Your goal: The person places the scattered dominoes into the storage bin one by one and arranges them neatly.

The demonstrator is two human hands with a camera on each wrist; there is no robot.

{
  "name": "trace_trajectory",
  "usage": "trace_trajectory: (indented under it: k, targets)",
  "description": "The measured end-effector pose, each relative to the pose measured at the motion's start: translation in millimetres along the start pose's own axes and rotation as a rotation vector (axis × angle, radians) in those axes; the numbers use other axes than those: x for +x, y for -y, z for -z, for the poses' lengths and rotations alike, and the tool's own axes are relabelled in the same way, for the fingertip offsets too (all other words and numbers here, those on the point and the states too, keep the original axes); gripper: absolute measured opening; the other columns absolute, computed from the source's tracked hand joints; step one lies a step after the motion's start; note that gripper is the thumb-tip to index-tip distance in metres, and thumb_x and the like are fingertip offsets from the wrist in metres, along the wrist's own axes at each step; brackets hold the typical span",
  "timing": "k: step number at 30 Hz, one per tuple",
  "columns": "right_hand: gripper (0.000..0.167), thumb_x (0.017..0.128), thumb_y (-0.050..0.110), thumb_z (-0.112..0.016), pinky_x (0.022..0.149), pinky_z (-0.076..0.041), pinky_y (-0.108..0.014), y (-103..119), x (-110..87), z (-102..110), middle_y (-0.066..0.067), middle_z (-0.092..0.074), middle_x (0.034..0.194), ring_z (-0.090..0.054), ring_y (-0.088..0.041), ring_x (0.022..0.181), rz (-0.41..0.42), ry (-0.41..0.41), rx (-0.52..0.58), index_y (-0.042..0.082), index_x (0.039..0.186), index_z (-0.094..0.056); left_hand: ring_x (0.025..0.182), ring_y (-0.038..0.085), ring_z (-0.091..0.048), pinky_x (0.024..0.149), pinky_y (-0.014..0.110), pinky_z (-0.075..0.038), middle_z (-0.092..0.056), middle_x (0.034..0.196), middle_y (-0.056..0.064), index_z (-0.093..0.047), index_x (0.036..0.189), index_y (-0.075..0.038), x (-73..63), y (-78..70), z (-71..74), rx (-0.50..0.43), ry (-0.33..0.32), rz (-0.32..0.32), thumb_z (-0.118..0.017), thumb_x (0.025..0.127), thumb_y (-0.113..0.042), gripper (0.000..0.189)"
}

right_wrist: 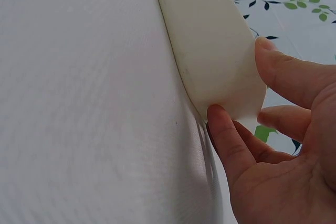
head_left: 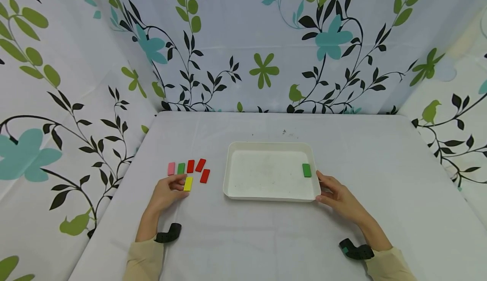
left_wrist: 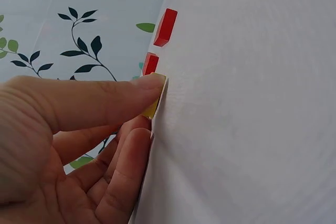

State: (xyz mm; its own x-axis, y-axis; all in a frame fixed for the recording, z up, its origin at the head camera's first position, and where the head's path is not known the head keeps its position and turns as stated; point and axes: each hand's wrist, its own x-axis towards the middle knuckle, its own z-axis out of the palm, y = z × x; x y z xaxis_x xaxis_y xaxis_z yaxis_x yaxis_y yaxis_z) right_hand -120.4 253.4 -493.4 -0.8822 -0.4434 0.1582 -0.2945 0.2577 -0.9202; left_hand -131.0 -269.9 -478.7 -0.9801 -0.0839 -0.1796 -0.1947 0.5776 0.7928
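Observation:
My left hand (head_left: pixel 166 193) pinches a small yellow block (head_left: pixel 188 184) at the table's left side. In the left wrist view the thumb lies over the yellow block (left_wrist: pixel 154 109), hiding much of it. Just beyond are a pink block (head_left: pixel 171 168), a green block (head_left: pixel 181 168) and several red blocks (head_left: pixel 190 166). A shallow white tray (head_left: pixel 262 175) sits mid-table, with one green block (head_left: pixel 306 170) inside near its right wall. My right hand (head_left: pixel 341 197) grips the tray's near right corner, fingertips against its outer wall (right_wrist: pixel 218 51).
A white cloth covers the table (head_left: pixel 243 238). Patterned curtains (head_left: pixel 228 40) with leaves and flowers hang behind and along both sides. Small dark specks lie on the cloth beyond the tray. Each wrist carries a black camera mount (head_left: pixel 169 233).

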Motion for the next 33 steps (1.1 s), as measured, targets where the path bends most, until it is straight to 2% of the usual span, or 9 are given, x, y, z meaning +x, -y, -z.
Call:
trace_trajectory:
  k: [10, 16, 24, 33]
  targets:
    - [0.072, 0.090, -0.001, -0.065, 0.093, -0.046, -0.011, -1.2, 0.1, 0.8, -0.034, -0.037, 0.138, -0.049, 0.005, 0.121, 0.021, 0.005, 0.011, -0.008, 0.150, -0.025, 0.086, 0.018, -0.056, 0.068, 0.016, -0.047, -0.060, 0.104, 0.016, -0.060, 0.129, 0.002, 3.3, 0.4, -2.1, 0.001, 0.009, -0.043, -0.074, 0.082, 0.001, 0.049]
    - [0.073, 0.090, 0.000, -0.065, 0.093, -0.045, -0.010, -1.5, 0.2, 0.4, -0.034, -0.038, 0.137, -0.048, 0.006, 0.120, 0.016, 0.002, -0.001, -0.007, 0.150, -0.025, 0.085, 0.018, -0.055, 0.068, 0.016, -0.047, -0.060, 0.101, 0.013, -0.062, 0.126, 0.001, 2.0, -1.4, -2.5, 0.016, 0.003, -0.020, -0.075, 0.081, -0.001, 0.047]
    - [0.072, 0.090, 0.000, -0.065, 0.092, -0.045, -0.010, -0.9, -0.7, -0.3, -0.035, -0.036, 0.138, -0.049, 0.007, 0.120, 0.012, 0.000, 0.007, -0.007, 0.150, -0.025, 0.086, 0.018, -0.057, 0.070, 0.016, -0.047, -0.061, 0.102, 0.012, -0.063, 0.124, 0.001, 1.4, 1.5, -2.6, -0.012, 0.006, -0.012, -0.078, 0.080, -0.007, 0.047]
    - [0.073, 0.091, 0.001, -0.065, 0.092, -0.045, -0.010, -0.1, -0.7, -0.6, -0.035, -0.036, 0.138, -0.049, 0.007, 0.121, 0.004, 0.001, 0.015, -0.007, 0.151, -0.025, 0.086, 0.011, -0.062, 0.075, 0.011, -0.048, -0.063, 0.112, 0.016, -0.059, 0.129, 0.001, 0.4, 3.1, 2.9, -0.099, 0.013, 0.014, -0.079, 0.082, -0.013, 0.053]
